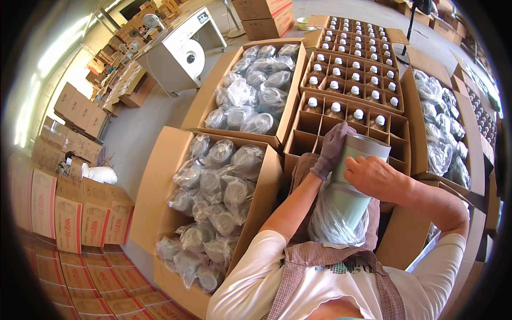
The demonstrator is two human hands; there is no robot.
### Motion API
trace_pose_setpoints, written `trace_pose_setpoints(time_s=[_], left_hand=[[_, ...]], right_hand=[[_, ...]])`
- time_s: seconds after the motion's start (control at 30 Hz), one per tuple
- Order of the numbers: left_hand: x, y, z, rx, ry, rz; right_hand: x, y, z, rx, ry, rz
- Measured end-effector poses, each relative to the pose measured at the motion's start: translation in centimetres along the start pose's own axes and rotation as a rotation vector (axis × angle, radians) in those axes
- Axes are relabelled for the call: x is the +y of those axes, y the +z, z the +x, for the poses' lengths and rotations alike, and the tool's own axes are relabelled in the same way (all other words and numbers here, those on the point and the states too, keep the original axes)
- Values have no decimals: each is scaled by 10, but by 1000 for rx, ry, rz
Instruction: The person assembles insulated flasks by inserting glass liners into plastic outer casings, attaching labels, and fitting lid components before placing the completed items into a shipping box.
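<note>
A pale green cylindrical container (pixel 350 205) with a grey rim stands tilted in front of my chest. Clear plastic bag film (pixel 326 224) is bunched around its lower part. My left hand (pixel 333 146), in a grey glove, is closed around the container's upper left side near the rim. My right hand (pixel 376 176), bare, lies across the front of the container with its fingers curled against the wall. Whatever those fingertips pinch is hidden. Just beyond both hands is a divided carton (pixel 304 140) with one row of white-capped bottles (pixel 336 107) at its far side.
Open cartons of plastic-wrapped containers stand at my left (pixel 144 197), farther ahead (pixel 213 69) and at right (pixel 413 101). More divided cartons of capped bottles (pixel 354 77) lie ahead. Closed cartons (pixel 96 208) are stacked at far left. A white machine table (pixel 181 40) stands on the floor beyond.
</note>
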State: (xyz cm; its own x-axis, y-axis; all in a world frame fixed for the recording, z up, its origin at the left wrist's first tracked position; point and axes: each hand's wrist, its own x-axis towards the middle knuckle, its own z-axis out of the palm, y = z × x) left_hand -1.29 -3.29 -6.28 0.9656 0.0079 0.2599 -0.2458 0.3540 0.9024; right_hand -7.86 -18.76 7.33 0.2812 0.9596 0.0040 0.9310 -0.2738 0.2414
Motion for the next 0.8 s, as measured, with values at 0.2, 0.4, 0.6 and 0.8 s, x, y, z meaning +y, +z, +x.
trace_pose_setpoints(time_s=[0.2,0.4,0.6,0.8], left_hand=[[3,0,0,-31,54,38],[-6,-9,8,-185,369,445],[-15,-41,-1,-133,159,243],[-10,-24,2,-163,253,322]], right_hand=[[5,-8,0,40,-112,-60],[22,-8,-26,-32,-134,257],[63,13,-145,252,849,1221],[6,256,-228,614,1553,1469]])
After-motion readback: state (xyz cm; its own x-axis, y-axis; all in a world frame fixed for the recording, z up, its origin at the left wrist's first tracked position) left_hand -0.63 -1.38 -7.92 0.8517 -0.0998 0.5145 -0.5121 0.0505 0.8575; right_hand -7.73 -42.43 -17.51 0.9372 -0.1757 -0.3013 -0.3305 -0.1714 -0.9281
